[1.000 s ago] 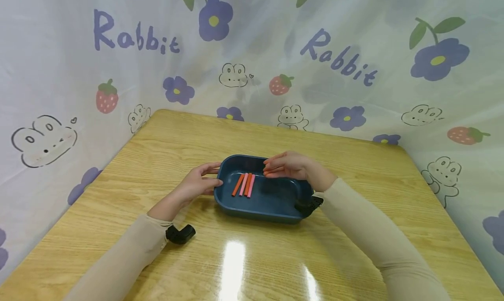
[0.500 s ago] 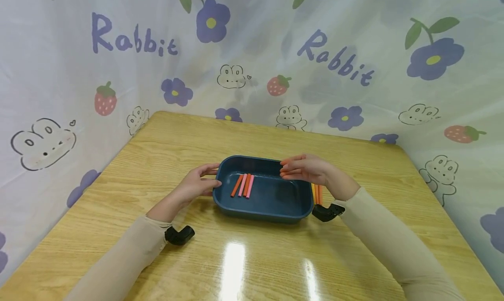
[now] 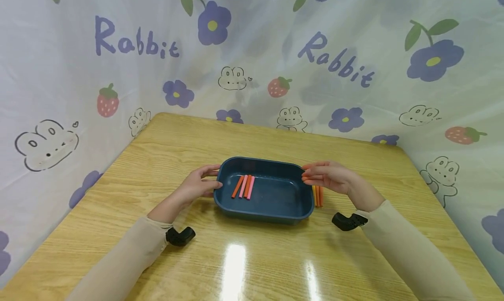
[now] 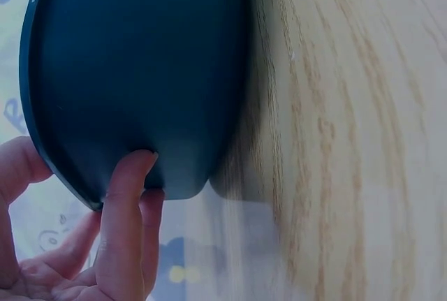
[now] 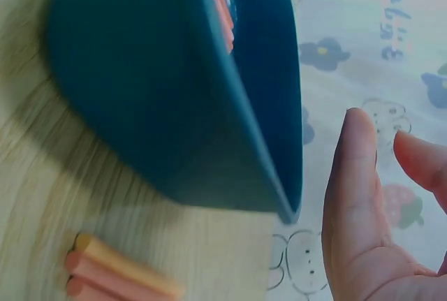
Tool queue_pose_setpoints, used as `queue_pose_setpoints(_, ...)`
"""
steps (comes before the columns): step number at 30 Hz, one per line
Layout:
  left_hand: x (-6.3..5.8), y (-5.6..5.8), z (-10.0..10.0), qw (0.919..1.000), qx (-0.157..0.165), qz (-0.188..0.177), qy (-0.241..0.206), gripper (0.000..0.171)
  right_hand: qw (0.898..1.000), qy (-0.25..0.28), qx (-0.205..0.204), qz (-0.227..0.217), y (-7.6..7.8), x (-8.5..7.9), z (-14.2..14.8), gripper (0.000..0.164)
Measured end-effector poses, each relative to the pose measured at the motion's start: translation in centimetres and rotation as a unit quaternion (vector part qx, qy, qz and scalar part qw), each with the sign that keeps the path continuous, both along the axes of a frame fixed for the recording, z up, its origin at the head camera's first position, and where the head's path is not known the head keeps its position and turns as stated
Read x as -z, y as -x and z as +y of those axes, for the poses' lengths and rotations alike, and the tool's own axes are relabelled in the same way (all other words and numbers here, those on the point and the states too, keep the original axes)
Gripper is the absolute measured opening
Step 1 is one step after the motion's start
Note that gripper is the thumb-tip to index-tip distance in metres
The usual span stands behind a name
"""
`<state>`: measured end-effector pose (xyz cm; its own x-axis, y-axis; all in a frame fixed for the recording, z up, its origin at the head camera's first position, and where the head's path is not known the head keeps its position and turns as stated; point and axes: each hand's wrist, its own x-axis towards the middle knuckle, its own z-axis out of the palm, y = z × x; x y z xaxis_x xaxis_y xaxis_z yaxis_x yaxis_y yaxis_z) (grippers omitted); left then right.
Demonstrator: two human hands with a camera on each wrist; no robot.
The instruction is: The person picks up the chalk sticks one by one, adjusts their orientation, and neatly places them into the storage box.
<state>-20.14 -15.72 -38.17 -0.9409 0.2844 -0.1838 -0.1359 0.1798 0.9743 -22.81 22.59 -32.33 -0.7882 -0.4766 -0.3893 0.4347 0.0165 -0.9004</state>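
Observation:
A dark blue rectangular tray [image 3: 271, 207] with deep walls and rounded corners stands on the table. Inside, toward its left end, several slim red-orange and pink sticks [image 3: 243, 187] lie side by side. My left hand [image 3: 196, 183] grips the tray's left end, thumb and fingers spread about its wall; the left wrist view shows the fingertips against the tray [image 4: 140, 70]. My right hand [image 3: 328, 175] hovers beside the right end with loosely extended fingers and nothing in them. Below it, yellow and orange sticks [image 3: 320, 198] lie on the table outside the tray, partly hidden by tray and hand.
The wooden table [image 3: 177, 139] reaches back to a white curtain [image 3: 260, 43] printed with rabbits, flowers and strawberries. Black wrist-worn devices sit by the left sleeve [image 3: 130, 253] and the right sleeve [image 3: 413, 248]. Light glares off the table front.
My right hand has moved right, from over the tray to beside its right end, uncovering the yellow and orange sticks. My left hand, the tray and the sticks inside stay put.

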Motion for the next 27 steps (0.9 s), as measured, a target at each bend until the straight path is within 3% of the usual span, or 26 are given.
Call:
queue_pose_setpoints(8,-0.3,-0.2,0.1,1.0,0.004,0.005,-0.006,0.063,1.0,-0.007,0.018,0.0,-0.7,0.9,2.4,0.056)
queue_pose_setpoints(23,-0.1,-0.2,0.0,1.0,-0.001,-0.002,-0.005,0.062,0.995,-0.058,0.078,0.022,-1.8,4.7,5.2,0.059)
queue_pose_setpoints(27,-0.1,-0.1,0.1,1.0,-0.005,-0.005,-0.003,0.062,0.996,-0.026,0.078,0.033,-1.7,6.2,6.3,0.054)
